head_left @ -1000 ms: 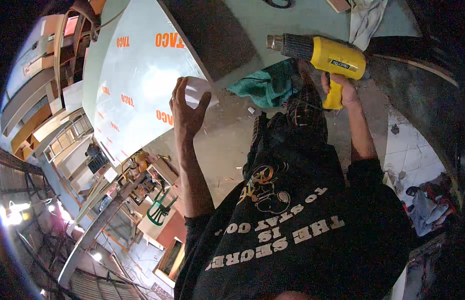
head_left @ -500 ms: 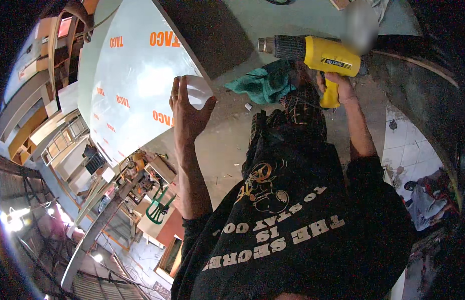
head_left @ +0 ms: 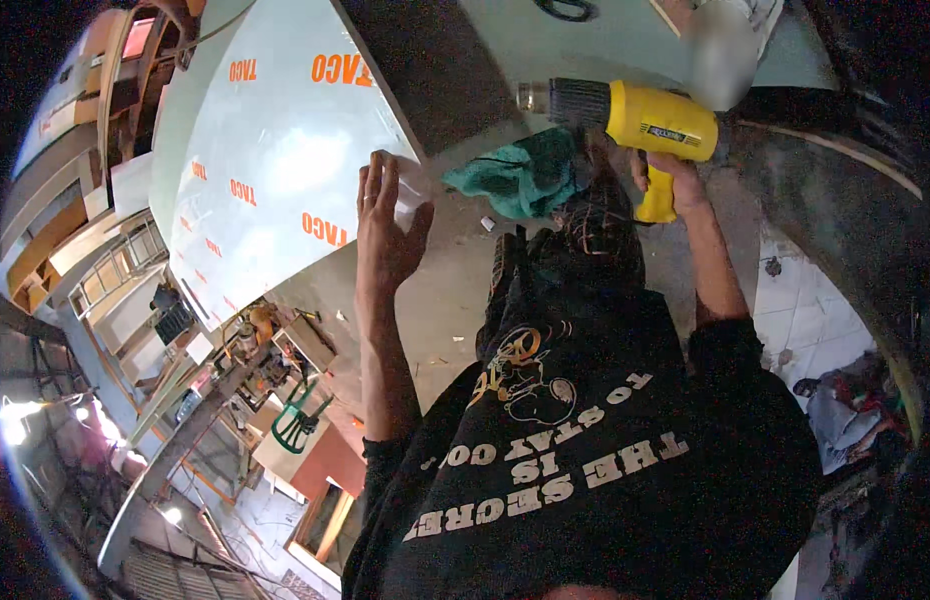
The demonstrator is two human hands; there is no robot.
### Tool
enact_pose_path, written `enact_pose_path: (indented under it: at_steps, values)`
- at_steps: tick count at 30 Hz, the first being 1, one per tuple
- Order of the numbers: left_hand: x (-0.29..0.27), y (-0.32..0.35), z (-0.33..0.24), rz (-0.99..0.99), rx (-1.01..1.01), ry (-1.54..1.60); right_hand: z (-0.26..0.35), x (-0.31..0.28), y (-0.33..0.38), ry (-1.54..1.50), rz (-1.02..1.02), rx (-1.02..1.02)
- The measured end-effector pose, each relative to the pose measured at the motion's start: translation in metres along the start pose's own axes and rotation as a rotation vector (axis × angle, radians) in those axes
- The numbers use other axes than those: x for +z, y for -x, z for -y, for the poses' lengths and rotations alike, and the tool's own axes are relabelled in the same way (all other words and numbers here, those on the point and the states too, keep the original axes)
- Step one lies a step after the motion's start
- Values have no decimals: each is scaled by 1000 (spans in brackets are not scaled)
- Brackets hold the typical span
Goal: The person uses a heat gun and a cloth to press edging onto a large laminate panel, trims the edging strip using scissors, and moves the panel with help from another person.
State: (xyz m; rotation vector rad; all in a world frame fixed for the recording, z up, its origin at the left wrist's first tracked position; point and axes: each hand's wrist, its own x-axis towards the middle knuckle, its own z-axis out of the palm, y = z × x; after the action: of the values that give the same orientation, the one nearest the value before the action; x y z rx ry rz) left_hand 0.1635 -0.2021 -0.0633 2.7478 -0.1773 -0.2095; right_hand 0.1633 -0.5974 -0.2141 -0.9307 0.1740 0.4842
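Observation:
My right hand (head_left: 680,182) is wrapped around the grip of a yellow and black heat gun (head_left: 667,120). Its metal nozzle points left, toward the panel's side, with a gap between them. A large white glossy panel (head_left: 275,160) with orange print fills the upper left and stands tilted. At the panel's right edge, my left hand (head_left: 390,230) lies with fingers stretched up along the surface and thumb apart. A pale, shiny strip or film shows beside those fingers; whether it is loose from the panel I cannot tell.
A green cloth (head_left: 515,175) lies below the heat gun's nozzle. Behind the panel's edge is a dark board (head_left: 440,70). A green chair (head_left: 303,415) and wooden pieces stand at lower left. Dark cloth or clothing (head_left: 850,410) lies at the right by white tiles (head_left: 810,300).
My left hand has shifted slightly right along the panel's edge, with its fingers flatter. The heat gun stays nearly in place in my right hand. The whole view has turned a little.

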Motion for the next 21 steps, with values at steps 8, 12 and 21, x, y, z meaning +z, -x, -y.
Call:
enact_pose_path:
  at_steps: [8, 12, 21]
  values:
    - [14, 13, -3, -201, -12, 17, 10, 10, 12, 15, -80, 59]
    - [37, 4, 3, -387, -1, -16, 8, -1, 17, -14, -87, 138]
    - [30, 6, -8, -339, -31, -15, 22, 7, 22, 104, -125, 215]
